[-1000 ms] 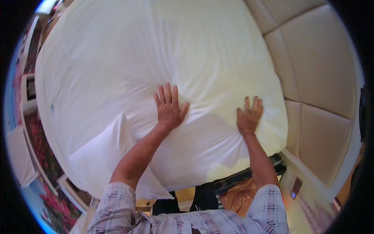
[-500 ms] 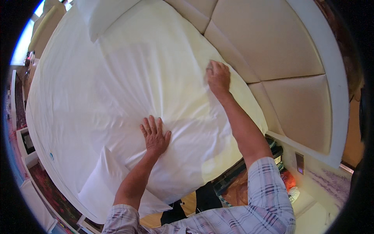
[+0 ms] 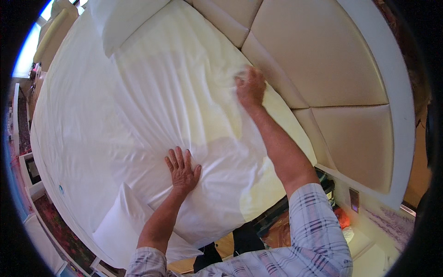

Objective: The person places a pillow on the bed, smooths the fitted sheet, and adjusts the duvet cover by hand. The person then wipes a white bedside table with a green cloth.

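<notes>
A white sheet (image 3: 83, 124) covers the large bed in front of me. My left hand (image 3: 184, 174) lies flat on it with fingers spread, and creases fan out from beneath it toward the far side. Farther off to the right, close to the padded headboard (image 3: 318, 55), is my right hand (image 3: 251, 87), over the sheet. Its fingers look bent but are smeared by motion, so whether they grip any cloth cannot be made out. One white pillow (image 3: 124, 217) rests by my left forearm; another white pillow (image 3: 129, 18) lies at the far end.
The beige headboard borders the bed on the right. Beyond the near right corner are dark items and an orange-red bag (image 3: 341, 218) beside the wall. A wall switch plate (image 3: 354, 200) sits above them. Wooden floor (image 3: 225, 244) shows near my legs.
My right hand has shifted slightly left and away from me along the headboard side. The left hand stays pressed flat, and the folds beyond it look more marked.
</notes>
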Demonstrator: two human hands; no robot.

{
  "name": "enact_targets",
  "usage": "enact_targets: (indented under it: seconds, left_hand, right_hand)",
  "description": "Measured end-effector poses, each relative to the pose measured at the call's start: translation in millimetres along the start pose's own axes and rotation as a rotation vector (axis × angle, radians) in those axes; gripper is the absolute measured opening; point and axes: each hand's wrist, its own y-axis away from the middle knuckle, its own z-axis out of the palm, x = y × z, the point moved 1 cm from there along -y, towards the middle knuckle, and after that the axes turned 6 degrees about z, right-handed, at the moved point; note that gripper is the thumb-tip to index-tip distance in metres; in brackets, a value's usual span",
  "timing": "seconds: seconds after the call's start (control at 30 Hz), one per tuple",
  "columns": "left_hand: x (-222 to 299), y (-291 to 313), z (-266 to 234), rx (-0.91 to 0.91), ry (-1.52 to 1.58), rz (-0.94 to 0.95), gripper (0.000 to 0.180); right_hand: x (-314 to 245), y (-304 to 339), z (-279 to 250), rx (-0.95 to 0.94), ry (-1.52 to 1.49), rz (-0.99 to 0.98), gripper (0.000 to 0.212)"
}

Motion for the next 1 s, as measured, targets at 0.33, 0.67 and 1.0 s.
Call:
enact_targets:
  seconds: [0.33, 0.67, 1.0]
  left_hand:
    - [-5, 4, 0, -0.010, 0.006, -0.008, 0.080]
    - [3, -2, 2, -0.035, 0.005, -0.030, 0.083]
    - [-13, 7, 3, 0.019, 0.027, -0.035, 0.080]
  right_hand:
    - [-7, -3, -7, -0.362, 0.038, 0.244, 0.033]
    - [-65, 50, -16, -0.279, -0.166, -0.235, 0.018]
    - [-73, 21, -49, -1.277, -0.736, 0.665, 0.073]
